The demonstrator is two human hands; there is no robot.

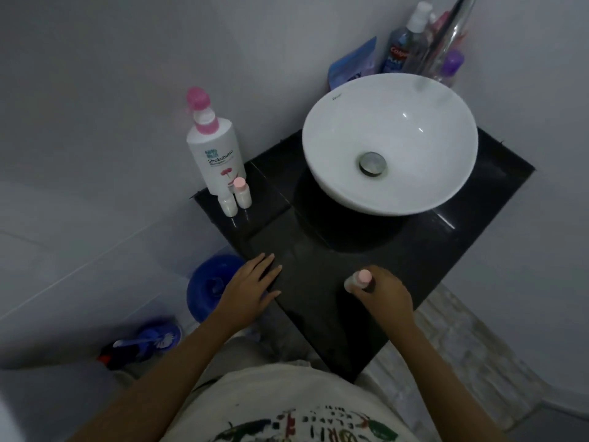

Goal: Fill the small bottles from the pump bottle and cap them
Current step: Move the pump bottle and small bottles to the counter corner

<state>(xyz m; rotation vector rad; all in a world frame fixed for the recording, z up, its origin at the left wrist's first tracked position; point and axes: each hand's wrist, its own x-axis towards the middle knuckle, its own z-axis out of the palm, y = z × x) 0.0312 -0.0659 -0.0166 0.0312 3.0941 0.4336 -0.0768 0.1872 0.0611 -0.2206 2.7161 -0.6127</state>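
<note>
A white pump bottle (216,151) with a pink pump head stands at the far left corner of the black counter (318,250). Two small bottles stand right in front of it: one with a pink cap (242,193) and one with a white top (228,204). My right hand (382,291) grips a third small bottle (358,280) with a pink cap, low over the counter's near part. My left hand (251,285) rests flat on the counter's left edge, fingers straight, holding nothing.
A white basin (390,145) fills the counter's right half, with a chrome tap (446,43) and several toiletry bottles (404,49) behind it. On the floor to the left are a blue round object (210,285) and a blue brush holder (149,341).
</note>
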